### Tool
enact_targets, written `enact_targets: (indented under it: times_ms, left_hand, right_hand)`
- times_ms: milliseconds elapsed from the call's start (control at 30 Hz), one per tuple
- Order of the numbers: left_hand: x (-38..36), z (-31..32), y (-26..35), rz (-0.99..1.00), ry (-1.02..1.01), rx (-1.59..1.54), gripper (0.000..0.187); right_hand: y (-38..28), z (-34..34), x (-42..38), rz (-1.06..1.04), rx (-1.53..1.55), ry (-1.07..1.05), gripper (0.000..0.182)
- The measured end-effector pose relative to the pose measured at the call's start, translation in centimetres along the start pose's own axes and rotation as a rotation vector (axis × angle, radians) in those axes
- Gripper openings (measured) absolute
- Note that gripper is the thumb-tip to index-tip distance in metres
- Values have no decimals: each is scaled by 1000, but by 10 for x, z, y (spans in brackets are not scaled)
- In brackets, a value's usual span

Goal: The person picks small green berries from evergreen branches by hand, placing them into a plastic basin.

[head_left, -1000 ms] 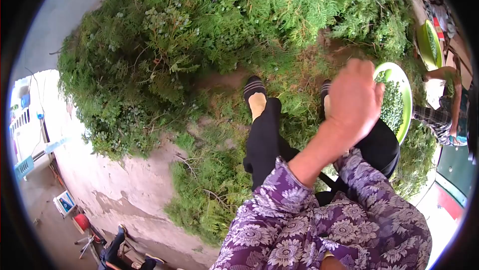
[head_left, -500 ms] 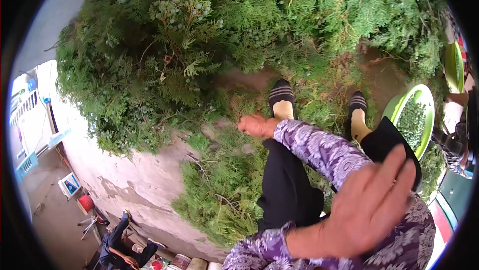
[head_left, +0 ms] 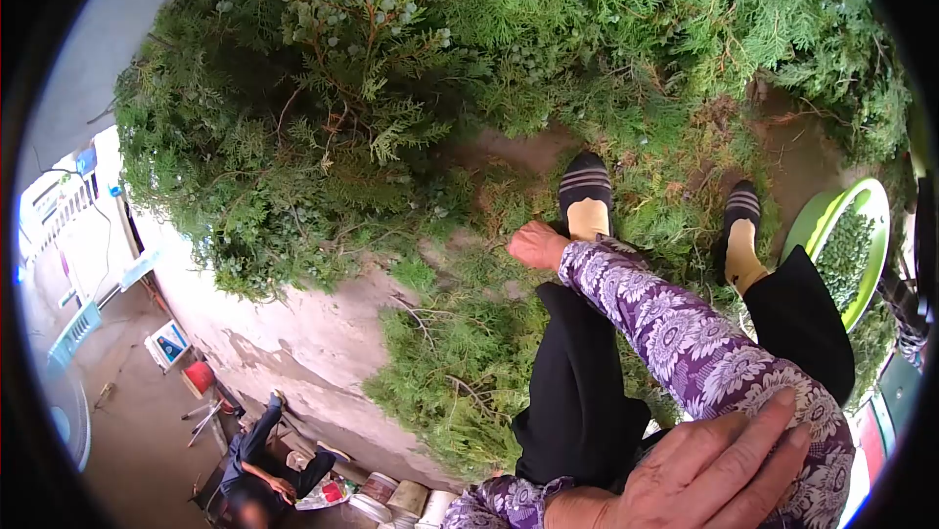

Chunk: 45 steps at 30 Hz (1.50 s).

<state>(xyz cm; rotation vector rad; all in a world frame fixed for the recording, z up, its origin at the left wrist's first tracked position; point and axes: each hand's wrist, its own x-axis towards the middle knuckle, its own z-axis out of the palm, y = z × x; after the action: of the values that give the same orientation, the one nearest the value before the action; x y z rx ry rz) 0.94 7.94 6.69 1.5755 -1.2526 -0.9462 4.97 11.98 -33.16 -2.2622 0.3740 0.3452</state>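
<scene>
My right hand [head_left: 537, 245] is curled closed just left of one dark striped shoe [head_left: 586, 177], over the cut evergreen sprigs. Whatever its fingers may hold is hidden. My left hand [head_left: 699, 465] lies across the purple flowered sleeve [head_left: 685, 333] of my right arm, fingers stretched out, with nothing seen in it. Beside my knee on the right stands a lime-green basin [head_left: 877, 236] with many small green cones [head_left: 844, 260] in it. Leafy branches bearing pale cones [head_left: 342, 11] are heaped in front of my feet.
More sprigs [head_left: 450, 353] lie on the ground left of my leg. At lower left another person [head_left: 259, 461] sits near several buckets [head_left: 406, 500]. A red bowl [head_left: 199, 378] and a fan [head_left: 70, 426] are farther left.
My left hand has come down from above my right arm onto its sleeve. My right hand stays closed by the shoe. The whole view has shifted, so things appear farther right.
</scene>
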Motion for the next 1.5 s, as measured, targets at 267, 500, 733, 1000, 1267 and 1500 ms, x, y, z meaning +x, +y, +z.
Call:
enact_targets:
  times_ms: [267, 500, 733, 1000, 1267, 1500]
  left_hand:
    - [4, 2, -1, 47, -56, 20, 28]
    - [3, 5, -5, 48, -59, 21, 25]
    - [0, 1, -3, 10, -126, 7, 25]
    - [2, 4, -7, -25, -130, 40, 25]
    - [5, 1, -11, -53, -152, 69, 24]
    - [3, 0, -12, -34, -187, 59, 24]
  right_hand:
    - [5, 13, 1, -30, -47, 18, 12]
    - [27, 1, -2, 54, 666, -137, 14]
    - [40, -80, -14, 251, 1526, -71, 19]
    - [15, -4, 34, 162, 447, 165, 15]
    - [6, -3, 21, 147, 133, 134, 11]
    - [15, -14, 14, 323, 422, 108, 12]
